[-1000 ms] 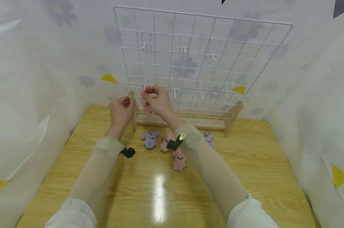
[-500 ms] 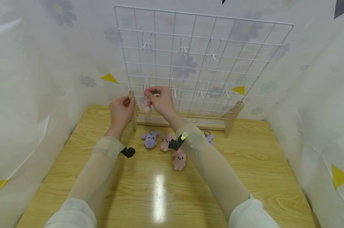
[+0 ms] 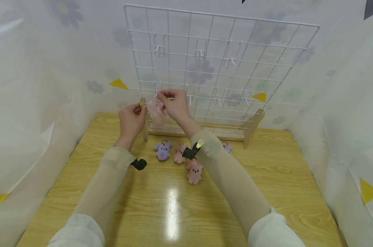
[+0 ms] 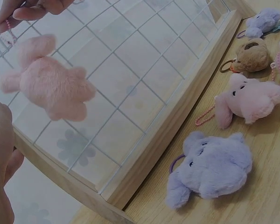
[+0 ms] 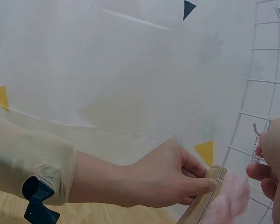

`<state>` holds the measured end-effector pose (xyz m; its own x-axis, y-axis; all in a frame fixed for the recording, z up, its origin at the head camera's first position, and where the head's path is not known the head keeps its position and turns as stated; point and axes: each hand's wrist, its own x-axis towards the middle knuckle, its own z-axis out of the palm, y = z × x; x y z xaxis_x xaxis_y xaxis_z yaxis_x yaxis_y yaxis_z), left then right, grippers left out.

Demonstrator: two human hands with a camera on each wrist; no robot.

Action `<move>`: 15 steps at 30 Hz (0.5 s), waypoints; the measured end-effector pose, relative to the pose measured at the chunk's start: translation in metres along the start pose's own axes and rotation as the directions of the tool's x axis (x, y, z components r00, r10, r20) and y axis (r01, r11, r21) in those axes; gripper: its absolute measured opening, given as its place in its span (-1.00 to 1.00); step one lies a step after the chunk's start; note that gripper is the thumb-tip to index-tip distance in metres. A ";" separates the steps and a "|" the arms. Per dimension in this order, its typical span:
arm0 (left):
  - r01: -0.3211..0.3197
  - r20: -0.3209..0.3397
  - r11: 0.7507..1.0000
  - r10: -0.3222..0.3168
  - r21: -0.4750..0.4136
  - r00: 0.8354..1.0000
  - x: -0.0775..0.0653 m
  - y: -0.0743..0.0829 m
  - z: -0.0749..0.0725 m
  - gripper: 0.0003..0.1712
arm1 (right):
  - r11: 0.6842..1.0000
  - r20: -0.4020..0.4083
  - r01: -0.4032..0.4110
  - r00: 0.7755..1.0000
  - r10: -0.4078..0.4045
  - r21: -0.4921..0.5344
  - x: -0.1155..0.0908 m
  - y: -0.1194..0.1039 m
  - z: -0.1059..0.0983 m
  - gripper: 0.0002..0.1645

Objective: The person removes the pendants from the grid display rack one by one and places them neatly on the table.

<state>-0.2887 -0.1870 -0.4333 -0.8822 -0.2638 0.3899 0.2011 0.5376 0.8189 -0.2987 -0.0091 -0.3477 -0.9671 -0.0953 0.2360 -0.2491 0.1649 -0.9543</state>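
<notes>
My left hand (image 3: 132, 120) grips the wooden side upright (image 5: 217, 171) of a white wire grid rack (image 4: 175, 30) at its left end. Beside it, my right hand (image 3: 177, 104) pinches the pink bead chain (image 4: 9, 29) of a pink plush keychain (image 4: 51, 84). The plush hangs below the fingers in front of the grid, its back toward the left wrist view and blurred in the head view. My right fingertips are right at the lower-left hook (image 5: 255, 129), whose tip shows beside the chain in the right wrist view.
On the wooden table before the rack lie a purple plush keychain (image 3: 163, 151), pink ones (image 3: 194, 172), a brown one (image 4: 253, 57) and another purple one (image 4: 263, 21). More hooks (image 3: 200, 54) hang on the grid. The rack has a wooden base (image 3: 229, 136).
My right hand has moved slightly right and up, with the pink plush swinging and turning below it. My left hand stays on the upright.
</notes>
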 end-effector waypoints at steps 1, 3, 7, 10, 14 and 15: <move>-0.003 0.000 1.000 0.003 -0.001 1.000 0.000 0.000 0.000 -0.60 | 1.000 -0.002 -0.002 1.000 0.002 -0.002 0.000 -0.001 0.000 -0.84; -0.006 -0.004 1.000 0.006 -0.001 1.000 0.000 0.000 0.000 -0.60 | 1.000 -0.004 -0.002 1.000 0.002 -0.004 0.000 -0.002 0.000 -0.84; -0.009 -0.008 1.000 0.009 0.001 1.000 0.001 0.000 0.000 -0.60 | 1.000 0.008 0.006 1.000 -0.006 0.005 -0.002 -0.004 -0.001 -0.82; -0.009 -0.006 1.000 0.009 0.002 1.000 0.001 -0.001 0.001 -0.61 | 1.000 0.021 0.008 1.000 -0.008 0.016 -0.003 -0.004 -0.002 -0.81; -0.010 -0.006 1.000 0.010 0.004 1.000 0.001 -0.001 0.001 -0.61 | 0.999 0.035 0.000 0.999 -0.001 0.037 -0.004 -0.005 -0.003 -0.79; -0.009 -0.007 1.000 0.009 0.006 1.000 0.001 -0.001 0.001 -0.61 | 0.999 0.036 -0.002 0.999 0.000 0.039 -0.004 -0.005 -0.003 -0.80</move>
<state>-0.2902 -0.1869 -0.4344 -0.8775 -0.2644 0.4001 0.2067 0.5444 0.8130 -0.2937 -0.0071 -0.3432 -0.9646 -0.1309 0.2289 -0.2453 0.1270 -0.9611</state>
